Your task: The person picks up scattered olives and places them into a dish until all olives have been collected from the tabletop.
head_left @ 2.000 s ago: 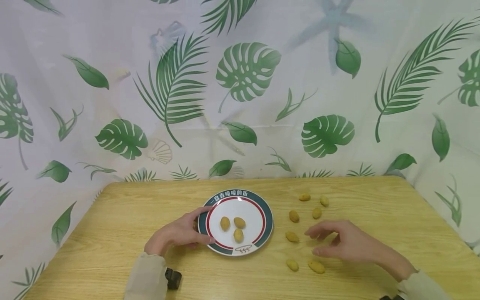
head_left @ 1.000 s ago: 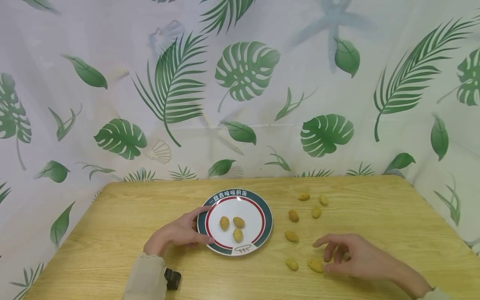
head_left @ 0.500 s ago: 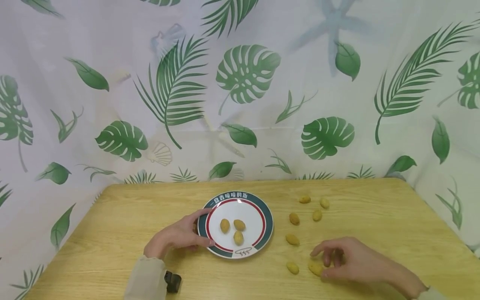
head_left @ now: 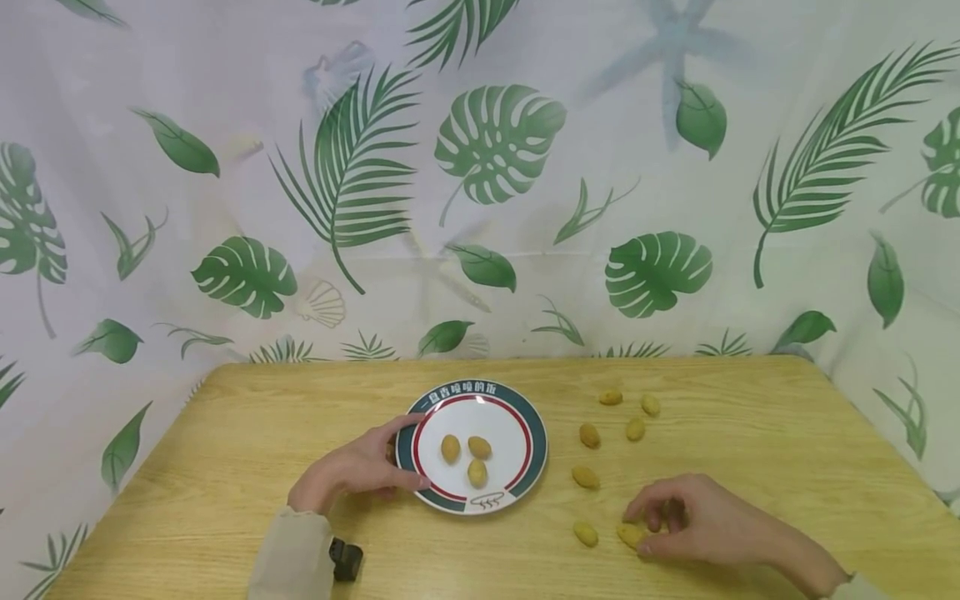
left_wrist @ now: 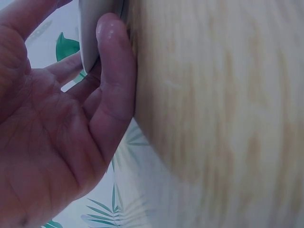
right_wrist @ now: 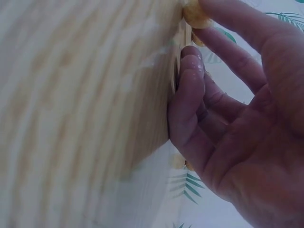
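Note:
My left hand (head_left: 363, 462) grips the near-left edge of a round white plate (head_left: 534, 446) with a dark green rim and red ring. Its thumb lies over the rim, while in the left wrist view curled fingers (left_wrist: 116, 71) reach under the plate's edge (left_wrist: 89, 35). Three small yellow-brown oval fruits (head_left: 478, 447) lie in the plate. At the right, my right hand (head_left: 693, 521) pinches another yellow oval fruit (head_left: 628, 534) between thumb and index finger, low at the tabletop. The right wrist view shows this fruit (right_wrist: 195, 15) at the thumb tip, other fingers curled against the wood.
Several more yellow oval fruits lie scattered on the wooden table (head_left: 300, 417) between plate and right hand, including a near one (head_left: 586, 534) and a far one (head_left: 611, 397). A leaf-patterned cloth (head_left: 525, 283) hangs behind the table.
My right hand has come down toward the near edge and closed its thumb and index finger on the nearest fruit. The left hand and plate have stayed in place.

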Motion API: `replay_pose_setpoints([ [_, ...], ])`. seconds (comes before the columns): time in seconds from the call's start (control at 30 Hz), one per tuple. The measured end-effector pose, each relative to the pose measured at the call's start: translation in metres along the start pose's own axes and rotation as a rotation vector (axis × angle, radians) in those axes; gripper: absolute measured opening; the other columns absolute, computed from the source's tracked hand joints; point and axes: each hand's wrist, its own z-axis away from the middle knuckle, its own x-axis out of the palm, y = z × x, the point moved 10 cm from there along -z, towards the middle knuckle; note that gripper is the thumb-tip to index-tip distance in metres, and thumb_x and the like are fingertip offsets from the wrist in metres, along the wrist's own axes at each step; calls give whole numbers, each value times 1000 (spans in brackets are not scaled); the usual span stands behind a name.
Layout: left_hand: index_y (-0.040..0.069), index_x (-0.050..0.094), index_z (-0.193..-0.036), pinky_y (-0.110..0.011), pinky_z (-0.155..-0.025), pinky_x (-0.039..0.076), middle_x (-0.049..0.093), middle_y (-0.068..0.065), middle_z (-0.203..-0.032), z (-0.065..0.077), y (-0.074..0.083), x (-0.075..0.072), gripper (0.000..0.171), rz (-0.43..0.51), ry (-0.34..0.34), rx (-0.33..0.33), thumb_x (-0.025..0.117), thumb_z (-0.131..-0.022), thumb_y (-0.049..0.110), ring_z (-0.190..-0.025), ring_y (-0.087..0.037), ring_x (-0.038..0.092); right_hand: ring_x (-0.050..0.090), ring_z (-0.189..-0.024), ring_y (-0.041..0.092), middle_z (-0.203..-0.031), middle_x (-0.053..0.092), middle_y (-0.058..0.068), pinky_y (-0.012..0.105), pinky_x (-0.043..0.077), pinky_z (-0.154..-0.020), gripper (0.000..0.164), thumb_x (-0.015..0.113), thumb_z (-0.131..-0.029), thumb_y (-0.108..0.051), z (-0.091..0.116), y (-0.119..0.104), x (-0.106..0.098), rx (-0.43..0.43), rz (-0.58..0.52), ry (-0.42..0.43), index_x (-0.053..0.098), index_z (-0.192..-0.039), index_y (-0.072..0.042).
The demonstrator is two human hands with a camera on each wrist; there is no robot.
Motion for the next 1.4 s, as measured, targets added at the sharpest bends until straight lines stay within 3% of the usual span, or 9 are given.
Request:
replay_pose_setpoints([
  [0.53, 24, 36, -158, -32, -68, 55, 52, -15, -136, -1, -1, 0, 94, -8, 9, -1, 87, -80, 20, -94, -22, 60, 56, -70, -4, -86, 67, -11, 23, 50, -58, 16, 75, -92, -15, -2, -3, -4, -45, 36, 31, 74, -107, -19],
  [0.77, 23, 35, -159, -31, -68, 54, 51, -16, -137, -1, -1, 0, 94, -2, 0, 2, 87, -80, 21, -93, -22, 60, 61, -78, 1, -90, 69, -10, 24, 53, -67, 18, 75, -92, -18, -6, 1, -13, 28, 54, 34, 73, -111, -18],
  [1.07, 25, 36, -159, -30, -69, 53, 47, -16, -143, -1, -3, 0, 96, -4, 13, -21, 89, -79, 23, -94, -23, 59, 62, -74, 1, -90, 69, -7, 25, 54, -63, 19, 74, -94, -14, -16, -7, -27, -14, 70, 122, 73, -113, -12],
  [1.4, 25, 35, -159, -31, -71, 55, 48, -16, -143, 0, -2, 0, 96, -13, 6, -28, 88, -79, 21, -100, -24, 58, 62, -79, 0, -93, 70, -6, 24, 52, -63, 22, 75, -94, -21, -33, -14, -38, 34, 118, 194, 73, -115, -15],
])
